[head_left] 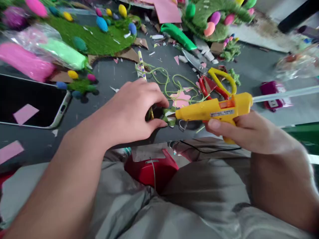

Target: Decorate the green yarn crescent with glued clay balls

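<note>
My right hand (239, 127) is wrapped round the handle of a yellow hot glue gun (206, 111), and a clear glue stick (286, 95) sticks out of its back end. The nozzle points left and meets a small green and white piece (170, 117). Thumb and fingers of my left hand (139, 111) pinch that piece at the table's front edge; its exact kind is unclear, and part of it is hidden by the fingers. Beyond my hands lie loose green yarn (171, 81), a pink paper star (181, 99) and scissors (216, 78) with red and yellow handles.
A phone (32, 101) and pink (23, 59) and green wrapped packs (63, 54) lie at left. Green mats (92, 35) with coloured eggs stand at the back, near a green cutter (178, 36). A purple packet (275, 95) is at right; a dark cord (211, 151) hangs below the edge.
</note>
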### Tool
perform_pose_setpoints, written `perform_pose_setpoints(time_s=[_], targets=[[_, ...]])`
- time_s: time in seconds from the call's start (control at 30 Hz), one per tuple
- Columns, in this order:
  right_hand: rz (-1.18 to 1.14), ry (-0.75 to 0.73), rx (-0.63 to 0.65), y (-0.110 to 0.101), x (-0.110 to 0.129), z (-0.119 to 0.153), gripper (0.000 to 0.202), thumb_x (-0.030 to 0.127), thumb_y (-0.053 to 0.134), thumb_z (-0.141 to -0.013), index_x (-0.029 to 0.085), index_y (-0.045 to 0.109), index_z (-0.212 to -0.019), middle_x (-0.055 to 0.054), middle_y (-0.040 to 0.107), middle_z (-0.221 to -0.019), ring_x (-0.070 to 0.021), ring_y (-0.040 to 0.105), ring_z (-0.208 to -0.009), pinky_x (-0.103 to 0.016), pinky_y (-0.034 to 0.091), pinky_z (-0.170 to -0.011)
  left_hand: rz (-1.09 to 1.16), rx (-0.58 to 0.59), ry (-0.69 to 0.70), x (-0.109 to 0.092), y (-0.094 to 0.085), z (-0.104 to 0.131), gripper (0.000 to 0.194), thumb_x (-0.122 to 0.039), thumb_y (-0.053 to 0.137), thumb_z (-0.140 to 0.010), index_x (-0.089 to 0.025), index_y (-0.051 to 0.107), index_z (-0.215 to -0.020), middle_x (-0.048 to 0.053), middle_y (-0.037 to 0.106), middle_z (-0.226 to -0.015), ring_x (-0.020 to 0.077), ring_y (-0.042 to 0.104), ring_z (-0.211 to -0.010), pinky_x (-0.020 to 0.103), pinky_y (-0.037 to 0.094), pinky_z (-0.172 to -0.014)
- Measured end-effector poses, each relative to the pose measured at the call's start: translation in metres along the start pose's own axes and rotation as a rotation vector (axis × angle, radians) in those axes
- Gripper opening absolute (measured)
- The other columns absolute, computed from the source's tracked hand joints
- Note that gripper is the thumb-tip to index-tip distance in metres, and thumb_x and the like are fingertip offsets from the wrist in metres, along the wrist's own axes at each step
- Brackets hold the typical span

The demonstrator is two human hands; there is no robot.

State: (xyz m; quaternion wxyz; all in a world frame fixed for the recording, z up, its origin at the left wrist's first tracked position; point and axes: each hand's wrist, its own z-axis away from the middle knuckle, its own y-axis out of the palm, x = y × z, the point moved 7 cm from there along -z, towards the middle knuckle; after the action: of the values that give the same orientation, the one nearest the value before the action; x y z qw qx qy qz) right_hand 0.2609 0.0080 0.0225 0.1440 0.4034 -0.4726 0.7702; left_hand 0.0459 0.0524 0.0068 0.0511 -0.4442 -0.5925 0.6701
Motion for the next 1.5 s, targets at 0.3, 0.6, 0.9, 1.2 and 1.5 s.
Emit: perform_pose_setpoints(time_s=[0.3,0.6,0.9,1.2,1.5], targets=[[-0.026,-0.066,-0.019,0.002,0.002,-0.003,0.031,0.036,0.065,-0.103,0.022,0.059,-0.076,0.005,0.053,-0.063,-0.009,0.047,-0.057,-0.021,0.042,-0.049,0.013,-0.005,-0.013,0.003,0.003,0.0,0.027,-0.04,0.076,-0.086,-0.027,0.074,-0.11,0.006,0.073,-0.113,0.0318,0.064,-0.114,0.047,0.05,-0.1],[0.038,-0.103,-0.059,0.0,0.006,-0.005,0.038,0.037,0.064,-0.105,0.022,0.058,-0.071,0.007,0.052,-0.059,-0.0061,0.046,-0.053,-0.018,0.04,-0.048,0.032,-0.016,-0.018,0.004,0.004,0.0,0.027,-0.04,0.078,-0.085,-0.028,0.074,-0.109,0.005,0.073,-0.112,0.0317,0.065,-0.115,0.048,0.05,-0.103],[0.049,-0.045,-0.084,-0.001,0.0,-0.001,0.042,0.041,0.063,-0.105,0.021,0.055,-0.068,0.007,0.051,-0.059,-0.0069,0.046,-0.054,-0.019,0.041,-0.049,0.004,-0.01,-0.02,0.003,0.003,-0.001,0.028,-0.04,0.079,-0.084,-0.026,0.074,-0.108,0.005,0.075,-0.109,0.0309,0.065,-0.111,0.046,0.052,-0.098],[0.084,-0.075,-0.118,-0.002,0.002,0.002,0.035,0.029,0.065,-0.103,0.023,0.054,-0.07,0.007,0.056,-0.063,-0.0089,0.05,-0.059,-0.02,0.046,-0.058,0.006,-0.004,-0.038,0.003,0.004,-0.002,0.028,-0.042,0.078,-0.085,-0.025,0.074,-0.107,0.005,0.074,-0.109,0.03,0.066,-0.109,0.045,0.052,-0.096],[0.124,-0.051,-0.144,-0.004,-0.001,0.006,0.043,0.035,0.066,-0.102,0.024,0.051,-0.063,0.007,0.049,-0.052,-0.0114,0.046,-0.052,-0.024,0.045,-0.055,0.022,-0.005,-0.048,0.004,0.004,-0.002,0.029,-0.043,0.08,-0.084,-0.025,0.073,-0.105,0.005,0.074,-0.109,0.0296,0.065,-0.109,0.044,0.051,-0.096]])
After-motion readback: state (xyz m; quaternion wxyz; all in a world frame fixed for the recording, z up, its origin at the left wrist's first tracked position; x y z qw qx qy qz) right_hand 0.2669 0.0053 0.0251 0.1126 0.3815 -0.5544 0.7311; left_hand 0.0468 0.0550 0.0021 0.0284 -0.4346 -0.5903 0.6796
